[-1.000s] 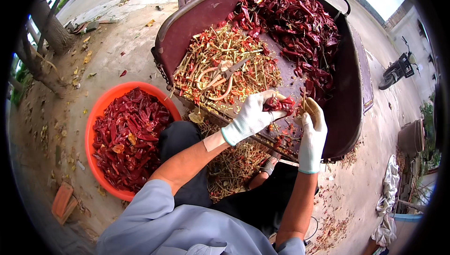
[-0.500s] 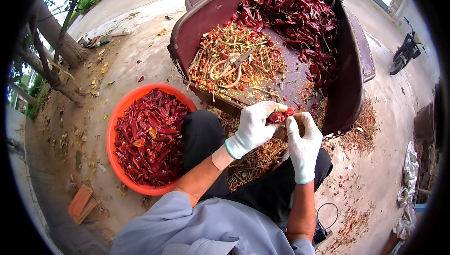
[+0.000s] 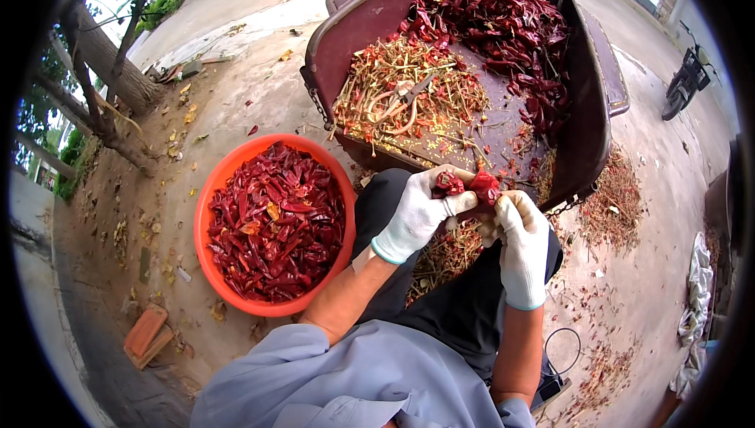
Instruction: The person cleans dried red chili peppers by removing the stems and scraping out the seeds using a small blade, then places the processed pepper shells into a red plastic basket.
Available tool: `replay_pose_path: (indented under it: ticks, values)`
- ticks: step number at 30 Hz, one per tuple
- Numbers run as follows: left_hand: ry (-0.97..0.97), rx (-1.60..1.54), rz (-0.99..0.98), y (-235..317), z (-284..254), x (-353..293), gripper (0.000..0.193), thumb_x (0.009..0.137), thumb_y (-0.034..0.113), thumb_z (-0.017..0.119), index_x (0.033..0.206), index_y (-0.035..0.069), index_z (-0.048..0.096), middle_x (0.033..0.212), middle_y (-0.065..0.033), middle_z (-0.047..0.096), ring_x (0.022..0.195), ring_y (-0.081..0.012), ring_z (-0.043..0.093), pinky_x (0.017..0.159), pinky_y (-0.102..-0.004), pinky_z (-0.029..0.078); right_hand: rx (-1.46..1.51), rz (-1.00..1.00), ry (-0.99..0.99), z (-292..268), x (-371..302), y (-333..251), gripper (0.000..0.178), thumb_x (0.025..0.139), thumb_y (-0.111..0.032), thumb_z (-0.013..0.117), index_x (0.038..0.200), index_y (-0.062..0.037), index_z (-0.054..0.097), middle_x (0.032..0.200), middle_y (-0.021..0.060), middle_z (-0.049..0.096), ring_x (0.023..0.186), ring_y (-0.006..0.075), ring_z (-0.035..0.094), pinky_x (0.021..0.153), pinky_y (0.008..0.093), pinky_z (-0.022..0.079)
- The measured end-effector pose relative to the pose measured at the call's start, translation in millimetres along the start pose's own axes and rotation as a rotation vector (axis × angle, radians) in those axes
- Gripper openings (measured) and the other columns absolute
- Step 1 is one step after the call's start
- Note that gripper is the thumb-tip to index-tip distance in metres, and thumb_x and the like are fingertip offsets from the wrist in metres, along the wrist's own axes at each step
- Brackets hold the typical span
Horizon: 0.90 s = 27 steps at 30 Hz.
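Observation:
White knitted gloves cover both of my hands, which meet over my knees at the near edge of a maroon cart bed. My left hand (image 3: 417,214) is closed around dried red chili peppers (image 3: 449,185), with the thumb pressed over them. Pinched by the fingertips of my right hand (image 3: 522,249) is the end of another dried chili pepper (image 3: 485,187), which reaches across to the left hand's fingers. Whether a stem is between those fingertips is too small to tell. To the left, an orange basin (image 3: 206,264) holds a heap of dried red chili peppers (image 3: 275,223).
The cart bed (image 3: 586,97) holds whole dried chilies (image 3: 495,19) at the back and a stem pile (image 3: 377,82) with scissors (image 3: 405,100) on top. More stems (image 3: 609,215) litter the ground. Bricks (image 3: 146,332) lie lower left; a motorbike (image 3: 686,82) stands far right.
My hands have come slightly nearer to me and to the right, and more of the chilies shows between them. The basin and cart appear shifted right as the view turned.

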State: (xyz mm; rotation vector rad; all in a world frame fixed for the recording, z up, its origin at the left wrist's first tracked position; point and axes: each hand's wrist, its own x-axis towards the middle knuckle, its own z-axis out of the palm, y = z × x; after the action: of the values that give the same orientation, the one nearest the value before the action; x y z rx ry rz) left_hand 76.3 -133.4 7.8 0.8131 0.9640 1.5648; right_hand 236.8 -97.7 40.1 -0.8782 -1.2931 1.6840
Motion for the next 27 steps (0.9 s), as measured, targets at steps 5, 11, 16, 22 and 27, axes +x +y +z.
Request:
replay_pose_path:
  ticks: [5, 11, 16, 22, 27]
  values:
    - [0.039, 0.082, 0.025, -2.7, 2.0, -6.4, 0.019, 0.088, 0.009, 0.072, 0.103, 0.002, 0.065, 0.082, -0.0015, 0.067, 0.056, -0.0055, 0.054, 0.049, -0.0197, 0.042, -0.246, -0.066, 0.090, 2.4, -14.7, -5.1, 0.018, 0.099, -0.011, 0.054, 0.109, 0.0016, 0.061, 0.080, 0.0033, 0.065, 0.068, 0.0083, 0.060, 0.066, 0.0228, 0.050]
    - [0.069, 0.193, 0.154, 0.5, 12.4, -12.3, 0.020, 0.086, 0.010, 0.074, 0.102, 0.000, 0.066, 0.077, 0.0006, 0.064, 0.057, -0.0035, 0.052, 0.051, -0.0183, 0.041, -0.714, -0.626, 0.256, 3.8, -20.5, 0.1, 0.028, 0.080, 0.001, 0.073, 0.106, -0.0038, 0.065, 0.100, 0.0088, 0.065, 0.076, 0.0151, 0.065, 0.068, 0.0244, 0.053]
    - [0.055, 0.259, 0.138, 2.4, 13.3, -19.0, 0.020, 0.084, -0.001, 0.071, 0.104, -0.003, 0.067, 0.092, -0.0029, 0.069, 0.083, -0.0057, 0.060, 0.076, -0.0222, 0.050, -0.911, -0.717, 0.255, 4.0, -17.1, 4.0, 0.026, 0.076, -0.003, 0.078, 0.100, -0.0054, 0.067, 0.102, 0.0098, 0.064, 0.074, 0.0177, 0.065, 0.062, 0.0263, 0.053]
    - [0.096, 0.267, 0.111, -11.8, 7.2, -22.7, 0.019, 0.084, -0.001, 0.071, 0.102, -0.002, 0.067, 0.088, -0.0012, 0.068, 0.081, -0.0039, 0.058, 0.074, -0.0215, 0.050, -0.823, -0.555, 0.194, 5.0, -11.5, 12.8, 0.021, 0.079, -0.003, 0.075, 0.093, -0.0011, 0.060, 0.092, 0.0098, 0.060, 0.063, 0.0159, 0.060, 0.060, 0.0252, 0.049]
    - [0.055, 0.153, 0.034, -3.1, 9.7, -23.7, 0.020, 0.085, 0.004, 0.072, 0.104, 0.001, 0.068, 0.074, 0.0044, 0.061, 0.057, -0.0016, 0.050, 0.051, -0.0178, 0.040, -0.370, -0.283, 0.161, 4.8, -14.4, 17.1, 0.022, 0.084, 0.000, 0.071, 0.095, -0.0010, 0.052, 0.096, 0.0031, 0.059, 0.078, 0.0063, 0.057, 0.069, 0.0214, 0.048]
